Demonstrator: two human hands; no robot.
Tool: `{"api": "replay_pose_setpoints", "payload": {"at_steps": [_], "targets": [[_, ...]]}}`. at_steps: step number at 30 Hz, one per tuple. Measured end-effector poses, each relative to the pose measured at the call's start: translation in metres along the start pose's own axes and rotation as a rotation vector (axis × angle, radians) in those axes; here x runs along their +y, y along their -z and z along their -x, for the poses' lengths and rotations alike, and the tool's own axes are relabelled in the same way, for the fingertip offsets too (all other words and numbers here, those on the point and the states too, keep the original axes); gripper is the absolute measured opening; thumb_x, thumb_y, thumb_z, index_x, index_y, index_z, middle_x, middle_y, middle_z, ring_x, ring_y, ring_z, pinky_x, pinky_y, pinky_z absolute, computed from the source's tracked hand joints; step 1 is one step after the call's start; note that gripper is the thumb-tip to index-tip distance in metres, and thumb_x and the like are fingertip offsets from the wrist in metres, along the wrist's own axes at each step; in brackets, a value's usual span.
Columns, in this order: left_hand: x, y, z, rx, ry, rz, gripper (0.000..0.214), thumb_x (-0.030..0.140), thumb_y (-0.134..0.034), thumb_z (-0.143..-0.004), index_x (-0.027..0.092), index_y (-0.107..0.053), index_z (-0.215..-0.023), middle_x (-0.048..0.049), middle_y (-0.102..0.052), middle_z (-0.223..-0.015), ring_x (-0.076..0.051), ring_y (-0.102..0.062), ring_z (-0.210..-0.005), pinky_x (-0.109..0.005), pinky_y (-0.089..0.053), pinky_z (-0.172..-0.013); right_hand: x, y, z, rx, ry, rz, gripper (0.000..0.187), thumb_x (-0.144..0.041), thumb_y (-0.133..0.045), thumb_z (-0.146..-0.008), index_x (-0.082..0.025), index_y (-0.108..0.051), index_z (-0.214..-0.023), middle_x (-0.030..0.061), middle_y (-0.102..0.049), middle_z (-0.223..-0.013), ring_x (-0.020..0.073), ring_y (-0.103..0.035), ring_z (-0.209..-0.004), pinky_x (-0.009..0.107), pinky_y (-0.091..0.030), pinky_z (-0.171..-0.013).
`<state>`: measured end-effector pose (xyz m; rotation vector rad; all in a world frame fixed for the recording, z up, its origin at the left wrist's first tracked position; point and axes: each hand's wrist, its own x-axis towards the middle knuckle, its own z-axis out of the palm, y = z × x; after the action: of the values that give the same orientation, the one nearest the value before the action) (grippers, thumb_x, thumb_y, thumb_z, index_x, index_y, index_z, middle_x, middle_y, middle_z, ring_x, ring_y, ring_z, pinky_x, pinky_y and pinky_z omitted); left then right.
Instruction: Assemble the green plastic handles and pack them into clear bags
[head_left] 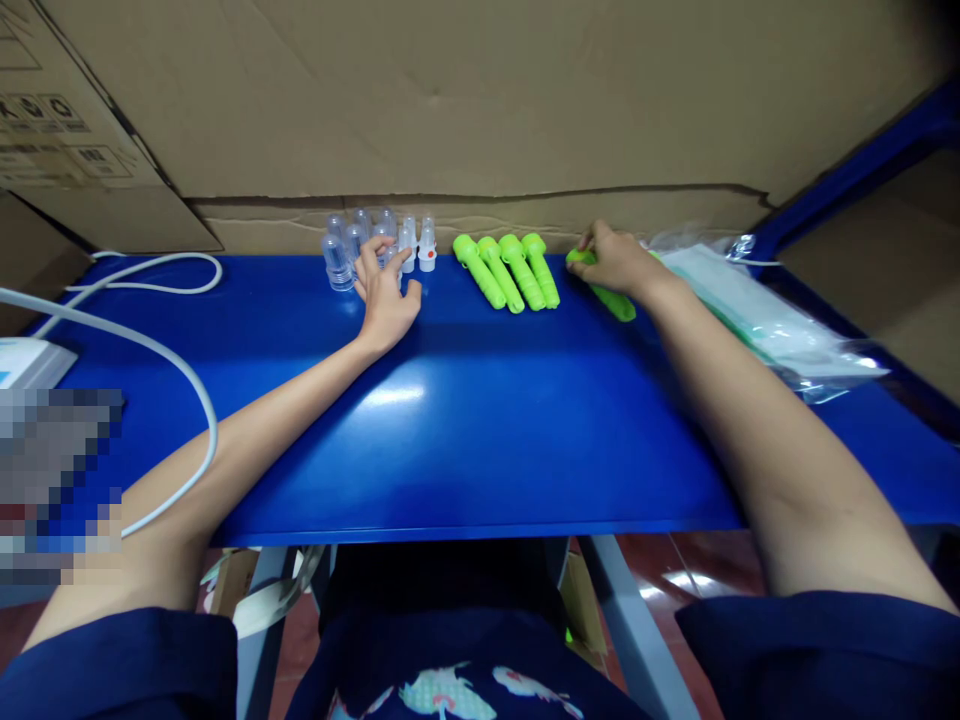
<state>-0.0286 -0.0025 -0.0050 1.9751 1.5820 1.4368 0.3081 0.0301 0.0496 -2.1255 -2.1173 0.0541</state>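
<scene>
- Your right hand (611, 262) is clamping on the upper end of a lime-green plastic tube (619, 304); your fingers are covering its middle, and only its head edge and lower end are showing.
- Your left hand (386, 300) is reaching over a cluster of clear, dome-topped plastic capsules (337, 264), its thumb and fingers standing apart; the fingers are hiding part of the cluster, so any contact is hard to make out.
- Two small clear caps with white bases (427, 250) are standing just beside that cluster.
- Four lime-green plastic tubes (526, 276) are lying side by side between your hands.
- A clear plastic bag (772, 310) is lying beyond your right wrist, partly hidden by your forearm.
- A pixelated patch (45, 470) is concealing things at the left; a white box-shaped device (34, 365) is running off the frame.
- The glossy blue tabletop (480, 440) is stretching between your forearms to its front edge, leaving room for moving; a brown cardboard wall (480, 110) is bounding the back.
</scene>
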Motion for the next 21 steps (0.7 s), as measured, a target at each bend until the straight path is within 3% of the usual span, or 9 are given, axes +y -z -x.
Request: {"api": "replay_pose_setpoints", "payload": {"at_steps": [5,12,17,21], "targets": [[0.001,0.001,0.000,-0.006,-0.013,-0.014,0.046,0.007,-0.061,-0.078,0.024,-0.068,-0.120,-0.0118,-0.049,-0.145,-0.033,-0.044,-0.141,-0.059,-0.029,-0.127,0.006,-0.004,-0.006,-0.037,0.016,0.022,0.067,-0.036,-0.066,-0.095,-0.009,-0.043,-0.152,0.0280,-0.066,-0.132,0.0406,-0.063,-0.124,0.047,-0.049,-0.101],[-0.002,0.000,-0.001,-0.031,-0.026,0.022,0.042,0.009,-0.062,-0.077,0.026,-0.071,-0.114,-0.0105,-0.052,-0.141,-0.033,-0.047,-0.135,-0.056,-0.031,-0.127,0.021,-0.018,-0.024,-0.028,0.102,0.086,0.045,-0.039,-0.066,-0.091,-0.015,-0.066,-0.129,0.0202,-0.073,-0.123,0.0406,-0.067,-0.118,0.052,-0.054,-0.101],[-0.003,-0.001,0.000,-0.027,-0.045,0.033,0.038,0.007,-0.062,-0.076,0.027,-0.073,-0.107,-0.0091,-0.053,-0.139,-0.032,-0.048,-0.136,-0.054,-0.033,-0.126,0.022,-0.019,-0.023,-0.014,0.078,0.042,0.044,-0.041,-0.066,-0.090,-0.015,-0.066,-0.126,0.0205,-0.073,-0.121,0.0417,-0.068,-0.117,0.055,-0.053,-0.101],[0.000,0.001,0.000,-0.048,-0.006,0.016,0.038,0.006,-0.062,-0.077,0.027,-0.074,-0.106,-0.0091,-0.051,-0.144,-0.033,-0.051,-0.134,-0.058,-0.035,-0.123,0.014,-0.014,-0.017,-0.057,0.031,0.016,0.046,-0.038,-0.066,-0.092,-0.013,-0.063,-0.130,0.0232,-0.070,-0.128,0.0427,-0.064,-0.124,0.054,-0.049,-0.107]]}}
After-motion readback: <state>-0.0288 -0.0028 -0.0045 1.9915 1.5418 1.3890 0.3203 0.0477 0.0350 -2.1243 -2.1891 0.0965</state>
